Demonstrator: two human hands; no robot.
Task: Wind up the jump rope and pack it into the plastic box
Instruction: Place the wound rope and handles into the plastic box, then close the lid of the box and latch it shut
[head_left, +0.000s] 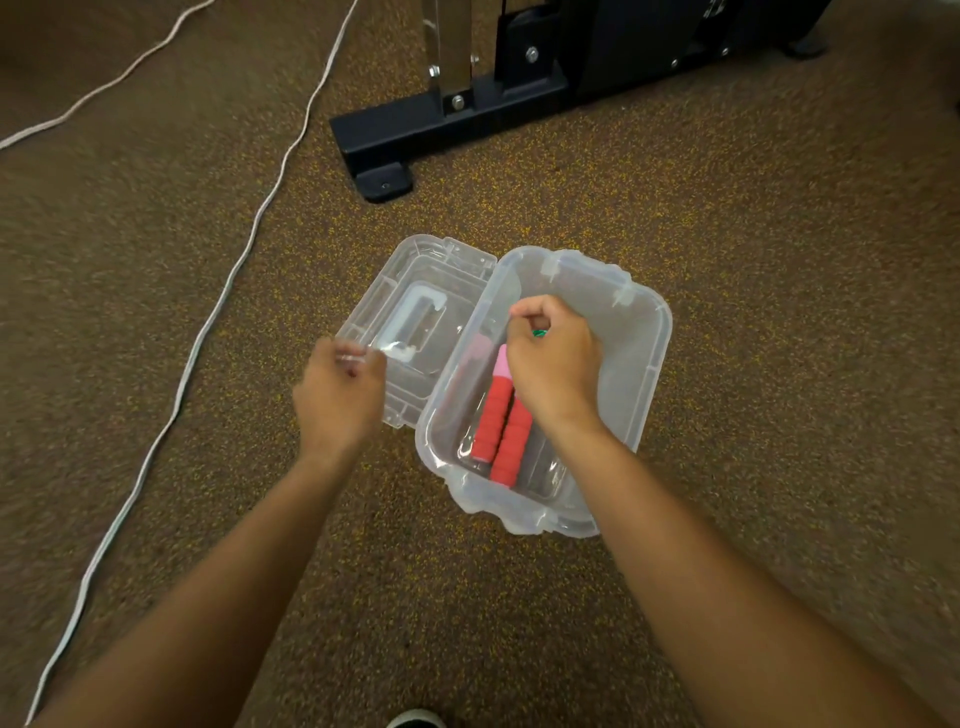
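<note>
Rope handles (503, 426), two, red foam with pink ends, lie side by side inside the box, lengthwise, touching each other; the upper ends are partly hidden by the right hand. Only a small green bit (540, 333) shows at the right hand's fingers; whether it belongs to the rope cannot be told.

Cords (223, 291), two, white, run across the floor (727, 260) at far left, one long and one short at the top corner, both well apart from the box.

Left hand (340, 392), one: blurred, grip curled closed at the near edge of the lid, apparently pinching its rim.

Lid (415, 317), one, clear, lying open and flat on the floor to the left of the box, with a white handle at its middle.

Box (652, 364), one, clear plastic, open, on speckled brown floor.

Right hand (553, 358), one: over the box, grip closed in a loose fist, fingertips pinched together around the green bit.

Machine frame (467, 114), one, black with chrome posts and bolts, stands beyond the box, apart from it.

Shoe tip (415, 719), one, at bottom edge.
</note>
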